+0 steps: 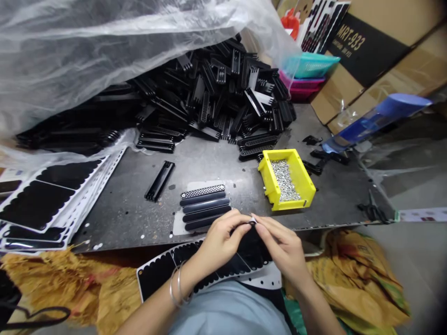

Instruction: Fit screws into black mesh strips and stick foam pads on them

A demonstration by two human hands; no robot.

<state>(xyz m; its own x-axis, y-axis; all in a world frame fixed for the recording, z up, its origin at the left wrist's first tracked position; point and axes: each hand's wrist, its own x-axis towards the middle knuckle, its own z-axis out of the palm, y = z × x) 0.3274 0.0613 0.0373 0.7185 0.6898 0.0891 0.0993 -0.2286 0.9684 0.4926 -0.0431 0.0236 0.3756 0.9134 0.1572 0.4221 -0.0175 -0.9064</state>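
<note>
Your fingers [239,219] were pinched together at the tips of both hands, clamped on a small pale tab [253,220]. Your left hand [220,242] and right hand [282,246] held it just above a black scalloped foam sheet [209,265] on white backing. Beyond, on the grey metal table [118,223], black slotted plastic strips [204,207] lay beside a yellow plastic bin [300,174].

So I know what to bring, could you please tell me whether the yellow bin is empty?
Not empty: the yellow plastic bin holds a pile of small silvery metal parts, below its rim.
</note>
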